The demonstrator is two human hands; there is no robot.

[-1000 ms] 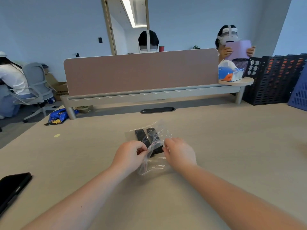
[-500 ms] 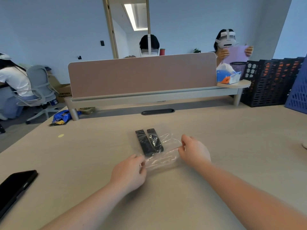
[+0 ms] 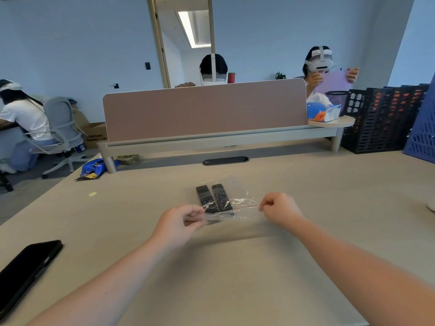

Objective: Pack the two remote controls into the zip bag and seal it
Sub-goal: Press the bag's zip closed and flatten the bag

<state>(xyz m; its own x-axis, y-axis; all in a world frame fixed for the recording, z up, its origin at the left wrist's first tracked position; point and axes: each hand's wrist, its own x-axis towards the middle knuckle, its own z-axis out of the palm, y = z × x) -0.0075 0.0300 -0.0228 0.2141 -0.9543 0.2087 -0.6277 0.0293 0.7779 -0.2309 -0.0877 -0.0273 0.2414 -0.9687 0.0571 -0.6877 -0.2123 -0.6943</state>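
Note:
A clear zip bag (image 3: 237, 204) lies in the middle of the desk with two black remote controls (image 3: 204, 198) (image 3: 221, 196) side by side inside it, long ends pointing away from me. My left hand (image 3: 179, 222) pinches the bag's near left corner. My right hand (image 3: 279, 209) pinches the near right corner at the red zip line. The bag's near edge is stretched flat between the two hands.
A black phone (image 3: 26, 269) lies at the desk's near left edge. A pink divider panel (image 3: 204, 109) stands at the back. Black crates (image 3: 381, 118) and a blue crate (image 3: 421, 128) are at the far right. People sit behind the divider and at left.
My hands have moved apart, from close together at the bag's mouth to its two near corners. The bag has been pulled flat and wide.

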